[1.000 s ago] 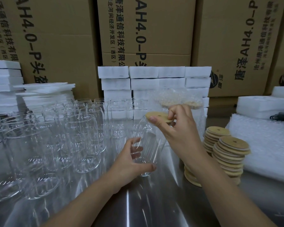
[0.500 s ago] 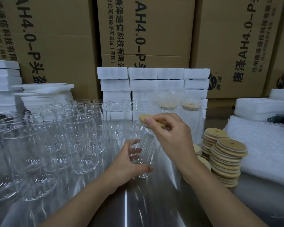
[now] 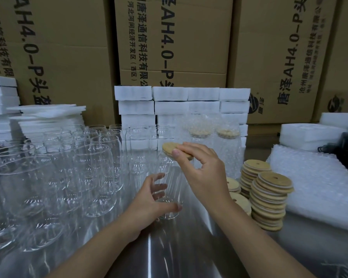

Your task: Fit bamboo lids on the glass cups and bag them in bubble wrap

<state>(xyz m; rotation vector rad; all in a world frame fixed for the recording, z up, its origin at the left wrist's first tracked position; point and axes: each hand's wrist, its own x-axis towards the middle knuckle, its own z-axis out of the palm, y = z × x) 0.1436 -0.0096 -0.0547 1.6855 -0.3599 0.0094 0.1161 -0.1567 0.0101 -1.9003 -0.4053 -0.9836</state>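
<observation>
1. We see the left hand at centre frame. Its grip is wrapped round the lower part of a clear cup, thumb in front near the base and fingers curled behind the glass.
2. The cup stands upright on the shiny surface, just right of a crowd of bare cups that fills the left of the frame.
3. The right hand is above the cup. Its grip pinches a lid between thumb and fingers.
4. The lid is at the cup's mouth and tilts down to the right. We cannot tell whether it is seated in the rim.
5. To the right of the hands are lid stacks, leaning a little, with a few loose lids lying beside them.
6. Further right, sheets of bubble wrap lie in a pile at the frame's right edge.
7. Behind the right hand stand two bagged cups, side by side, their lids showing dimly through the wrap.
8. White foam blocks are stacked at centre back and far left. Printed cartons fill the top of the frame.
</observation>
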